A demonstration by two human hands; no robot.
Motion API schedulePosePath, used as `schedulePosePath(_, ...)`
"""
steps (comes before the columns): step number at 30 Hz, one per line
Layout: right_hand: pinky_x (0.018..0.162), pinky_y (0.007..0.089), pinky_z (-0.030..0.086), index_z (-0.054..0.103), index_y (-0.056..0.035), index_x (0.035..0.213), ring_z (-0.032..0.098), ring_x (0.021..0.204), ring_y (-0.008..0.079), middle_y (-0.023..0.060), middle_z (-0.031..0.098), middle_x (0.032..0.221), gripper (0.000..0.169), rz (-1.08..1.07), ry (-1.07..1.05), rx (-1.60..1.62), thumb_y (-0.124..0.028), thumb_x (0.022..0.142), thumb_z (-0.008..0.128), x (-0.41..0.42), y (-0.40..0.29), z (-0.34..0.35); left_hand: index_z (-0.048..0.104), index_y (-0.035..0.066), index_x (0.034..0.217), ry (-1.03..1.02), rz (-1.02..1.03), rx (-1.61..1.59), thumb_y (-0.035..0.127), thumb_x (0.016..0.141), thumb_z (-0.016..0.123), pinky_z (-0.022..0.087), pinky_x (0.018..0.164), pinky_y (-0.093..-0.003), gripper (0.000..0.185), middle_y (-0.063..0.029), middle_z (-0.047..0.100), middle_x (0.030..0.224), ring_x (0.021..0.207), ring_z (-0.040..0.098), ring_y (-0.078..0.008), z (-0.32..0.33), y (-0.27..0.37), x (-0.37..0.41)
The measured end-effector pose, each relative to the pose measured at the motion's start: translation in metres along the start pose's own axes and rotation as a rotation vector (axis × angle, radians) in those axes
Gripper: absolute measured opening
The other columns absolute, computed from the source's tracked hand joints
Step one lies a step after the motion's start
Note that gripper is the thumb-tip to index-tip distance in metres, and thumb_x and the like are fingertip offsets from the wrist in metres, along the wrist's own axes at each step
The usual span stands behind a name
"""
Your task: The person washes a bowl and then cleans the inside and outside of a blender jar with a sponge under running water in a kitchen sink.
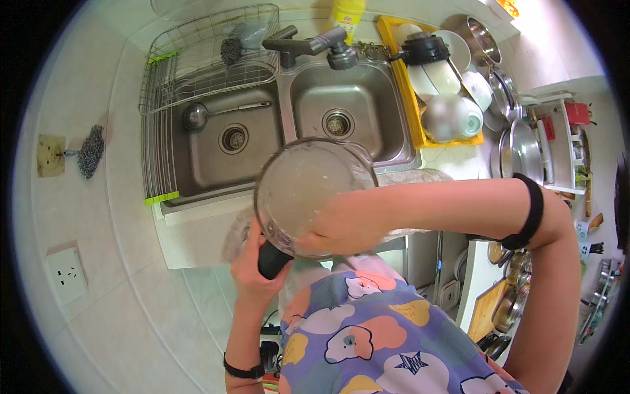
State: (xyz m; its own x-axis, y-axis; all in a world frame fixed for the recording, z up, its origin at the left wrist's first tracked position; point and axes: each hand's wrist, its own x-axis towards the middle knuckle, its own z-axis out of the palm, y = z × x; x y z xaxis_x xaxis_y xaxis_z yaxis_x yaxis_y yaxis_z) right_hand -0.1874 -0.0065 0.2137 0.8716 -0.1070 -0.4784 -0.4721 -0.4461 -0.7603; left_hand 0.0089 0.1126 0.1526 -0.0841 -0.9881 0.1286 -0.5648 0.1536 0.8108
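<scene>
A round glass jug or pot (307, 170) with a black handle is held close to my body, just in front of the double sink. My left hand (258, 263) is closed around the black handle (273, 261) at its lower left. Across the wide rim reaches my right hand (342, 224), with its fingers at or inside the near side of the opening; it is blurred, and whether it holds anything cannot be seen. The inside of the vessel looks cloudy and greyish. Behind it lie the two steel basins (364, 106) and a dark faucet (312, 44).
In the left basin lies a ladle (196, 116). A wire rack (162, 93) spans that basin's left side and back. Bowls and a black-lidded vessel fill a yellow tray (413, 133) at the right. Cloth (418, 175) covers part of the counter edge. Steel pots (526, 147) stand farther right.
</scene>
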Motion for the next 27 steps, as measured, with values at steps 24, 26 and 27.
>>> schedulePosePath(24, 0.078, 0.0347, 0.044, 0.065, 0.0, 0.104, 0.055, 0.088, 0.019, 0.0101, 0.063, 0.094, 0.03, 0.576, 0.72, 0.86, -0.002, 0.085, 0.042, 0.073, -0.018, 0.036, 0.039, 0.0, 0.139, -0.036, 0.149, -0.06, 0.005, 0.069, 0.073, 0.051, 0.07, -0.0316, 0.078, -0.0174, 0.065, 0.092, 0.08, 0.066, -0.0251, -0.005, -0.015, 0.014)
schedulePosePath(26, 0.078, 0.0328, 0.044, 0.065, 0.0001, 0.103, 0.055, 0.087, 0.0178, 0.0089, 0.063, 0.094, 0.03, 0.512, 0.8, 0.913, -0.001, 0.084, 0.043, 0.046, -0.042, 0.029, 0.036, 0.002, 0.141, -0.014, 0.22, -0.045, 0.008, 0.068, 0.073, 0.052, 0.064, -0.0355, 0.082, -0.015, 0.063, 0.076, 0.068, 0.064, -0.0299, -0.004, -0.02, 0.017)
schedulePosePath(27, 0.078, 0.0318, 0.044, 0.066, 0.0002, 0.103, 0.056, 0.086, 0.0172, 0.0084, 0.063, 0.094, 0.03, 0.469, 0.828, 0.934, -0.001, 0.084, 0.043, 0.043, -0.046, 0.026, 0.035, 0.001, 0.141, -0.035, 0.203, -0.023, 0.009, 0.068, 0.074, 0.051, 0.063, -0.0367, 0.083, -0.0161, 0.063, 0.077, 0.069, 0.064, -0.0314, -0.005, -0.019, 0.019)
